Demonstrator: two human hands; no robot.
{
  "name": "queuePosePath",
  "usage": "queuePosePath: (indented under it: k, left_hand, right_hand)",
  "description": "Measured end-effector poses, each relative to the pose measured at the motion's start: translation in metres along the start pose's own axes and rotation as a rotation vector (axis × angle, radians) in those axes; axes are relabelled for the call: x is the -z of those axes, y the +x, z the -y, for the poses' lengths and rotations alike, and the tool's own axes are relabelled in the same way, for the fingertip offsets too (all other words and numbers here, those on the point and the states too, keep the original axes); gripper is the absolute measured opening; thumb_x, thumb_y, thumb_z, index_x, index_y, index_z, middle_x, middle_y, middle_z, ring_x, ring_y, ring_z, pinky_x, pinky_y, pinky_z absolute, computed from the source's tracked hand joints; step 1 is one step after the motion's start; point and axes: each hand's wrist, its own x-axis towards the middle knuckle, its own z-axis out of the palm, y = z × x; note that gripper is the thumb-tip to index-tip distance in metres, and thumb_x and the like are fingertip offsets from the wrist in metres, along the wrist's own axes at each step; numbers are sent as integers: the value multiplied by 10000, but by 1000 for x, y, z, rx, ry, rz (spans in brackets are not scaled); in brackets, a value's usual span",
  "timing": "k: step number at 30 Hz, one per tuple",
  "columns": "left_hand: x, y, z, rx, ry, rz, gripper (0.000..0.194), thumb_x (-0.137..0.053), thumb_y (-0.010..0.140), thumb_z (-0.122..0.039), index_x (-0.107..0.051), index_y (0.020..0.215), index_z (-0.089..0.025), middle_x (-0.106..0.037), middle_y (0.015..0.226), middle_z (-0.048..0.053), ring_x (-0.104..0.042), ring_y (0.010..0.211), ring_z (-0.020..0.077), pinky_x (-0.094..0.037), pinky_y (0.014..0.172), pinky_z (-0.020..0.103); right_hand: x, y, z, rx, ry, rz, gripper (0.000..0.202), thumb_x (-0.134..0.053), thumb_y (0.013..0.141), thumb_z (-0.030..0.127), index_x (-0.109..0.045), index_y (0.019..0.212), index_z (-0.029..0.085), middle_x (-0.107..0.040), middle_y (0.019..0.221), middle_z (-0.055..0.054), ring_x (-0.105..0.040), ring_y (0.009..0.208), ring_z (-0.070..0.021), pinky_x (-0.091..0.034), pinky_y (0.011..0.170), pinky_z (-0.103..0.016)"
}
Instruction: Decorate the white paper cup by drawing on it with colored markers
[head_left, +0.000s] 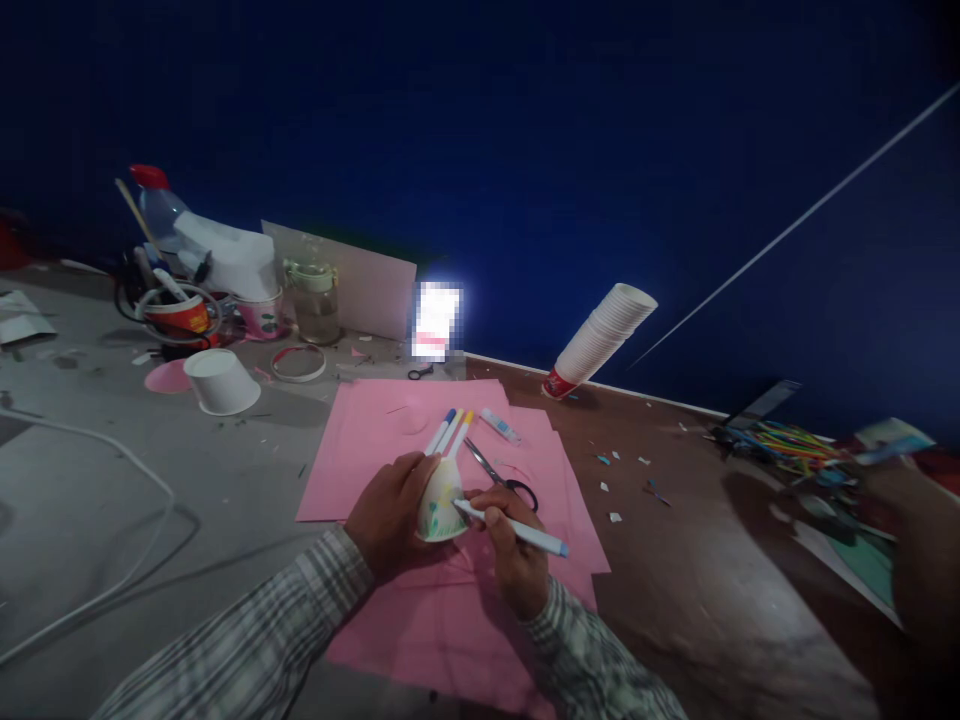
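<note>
My left hand [394, 510] is closed around the side of a white paper cup [441, 510] that bears green and yellow markings. In my right hand [514, 545] is a white felt-tip pen [536, 537] with a light blue end, its tip against or very near the cup's side. Just beyond the cup, several capped markers [452, 432] lie side by side. Scissors [491, 465] with black handles and a small glue tube [500, 426] rest to their right. All of these are over pink paper sheets [555, 490].
A leaning stack of paper cups [600, 340] stands at the back wall. At the left are a white tub [221, 382], a tape roll [298, 363], a glass jar [313, 305] and a white cable [142, 475]. Another person's blurred arm [926, 550] is at the right, near colourful sticks [795, 445].
</note>
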Motion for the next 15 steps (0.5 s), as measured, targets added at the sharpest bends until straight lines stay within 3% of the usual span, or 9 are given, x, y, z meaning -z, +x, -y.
queuePosePath:
  k: [5,10,15]
  left_hand:
    - [1,-1,2,1,1,58,979,-786,788,-692,-417,1511,-145,-654,1264,205,-700,1047,354,-619,863,486]
    - [0,-1,2,1,-12,19,1036,-781,754,-745,-430,1517,-139,-665,1247,213,-697,1010,361,-614,843,503]
    - [2,0,3,-15,-3,27,951,-780,810,-645,-396,1528,-153,-662,1242,201,-699,1005,345,-612,845,481]
  right_hand:
    - [1,0,0,-7,-20,-7,430,-539,1061,519,-779,885,209,-716,714,-52,-671,623,-203,-554,596,-331]
    - [1,1,3,9,-24,21,408,-546,1056,495,-779,871,216,-739,758,-66,-674,652,-210,-557,610,-346]
    - [0,0,-1,-33,9,-27,416,-564,1048,515,-781,870,208,-699,709,-42,-646,607,-191,-536,581,-321]
